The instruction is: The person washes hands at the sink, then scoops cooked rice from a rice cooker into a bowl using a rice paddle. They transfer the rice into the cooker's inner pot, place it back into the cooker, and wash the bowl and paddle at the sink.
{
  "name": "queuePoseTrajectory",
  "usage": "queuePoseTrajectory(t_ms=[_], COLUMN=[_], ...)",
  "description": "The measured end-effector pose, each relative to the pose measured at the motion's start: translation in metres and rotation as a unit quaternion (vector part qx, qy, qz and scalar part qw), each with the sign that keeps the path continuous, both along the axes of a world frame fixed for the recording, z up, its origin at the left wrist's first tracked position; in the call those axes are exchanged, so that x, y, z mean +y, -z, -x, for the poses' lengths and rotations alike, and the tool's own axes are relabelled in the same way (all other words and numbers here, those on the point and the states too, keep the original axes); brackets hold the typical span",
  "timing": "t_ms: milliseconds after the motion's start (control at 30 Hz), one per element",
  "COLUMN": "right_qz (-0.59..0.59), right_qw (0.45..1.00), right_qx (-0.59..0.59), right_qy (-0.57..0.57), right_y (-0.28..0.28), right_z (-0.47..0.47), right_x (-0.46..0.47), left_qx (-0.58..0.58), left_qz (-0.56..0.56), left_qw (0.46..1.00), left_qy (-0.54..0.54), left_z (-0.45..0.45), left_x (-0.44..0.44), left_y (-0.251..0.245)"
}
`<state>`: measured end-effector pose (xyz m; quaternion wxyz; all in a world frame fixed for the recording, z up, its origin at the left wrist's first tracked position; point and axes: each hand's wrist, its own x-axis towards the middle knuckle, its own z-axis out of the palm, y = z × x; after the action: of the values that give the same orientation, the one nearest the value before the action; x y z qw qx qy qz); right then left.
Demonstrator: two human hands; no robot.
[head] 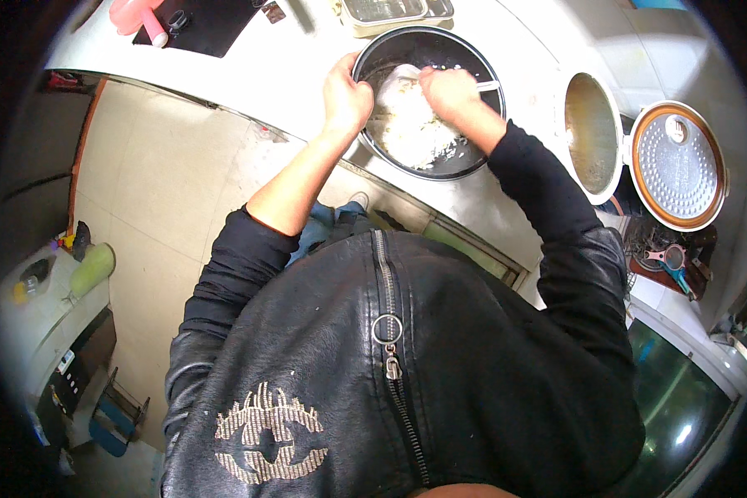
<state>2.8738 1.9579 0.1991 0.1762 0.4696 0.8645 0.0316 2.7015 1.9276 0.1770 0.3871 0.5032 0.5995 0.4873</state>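
Observation:
A dark round inner pot stands on the white counter with white cooked rice heaped in its middle and loose grains on its wall. My left hand grips the pot's left rim, thumb towards the inside. Over the rice, my right hand is closed around a white rice paddle; one end of its handle shows to the right of the fist. A broad white shape left of that fist looks like the paddle's head, but glare blurs it into the rice.
An open rice cooker stands to the right, its lid swung outward. Behind the pot sits a lidded rectangular container. A pink handled object and a black mat lie at far left. The counter's front edge runs before me.

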Motion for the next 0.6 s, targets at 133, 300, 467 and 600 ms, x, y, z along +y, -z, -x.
queuePoseTrajectory(t_ms=[133, 300, 467, 600], right_qz=[0.038, 0.093, -0.147, -0.046], right_qw=[0.999, 0.995, 0.988, 0.997], right_qx=[-0.008, 0.017, 0.002, -0.061], right_qy=[0.009, -0.036, -0.053, 0.022], right_y=[0.011, 0.010, -0.007, -0.005], right_z=[-0.007, -0.012, -0.011, -0.011], right_x=[-0.017, -0.044, 0.009, 0.024], left_qx=[-0.019, -0.006, 0.015, 0.020], left_qz=[0.007, -0.022, -0.033, -0.032], left_qw=[1.000, 1.000, 0.999, 0.999], left_qy=[0.004, 0.000, -0.001, -0.005], left_z=[0.000, -0.001, -0.001, 0.000], left_x=[0.000, 0.002, 0.003, 0.002], left_y=[-0.001, 0.003, 0.008, 0.008])
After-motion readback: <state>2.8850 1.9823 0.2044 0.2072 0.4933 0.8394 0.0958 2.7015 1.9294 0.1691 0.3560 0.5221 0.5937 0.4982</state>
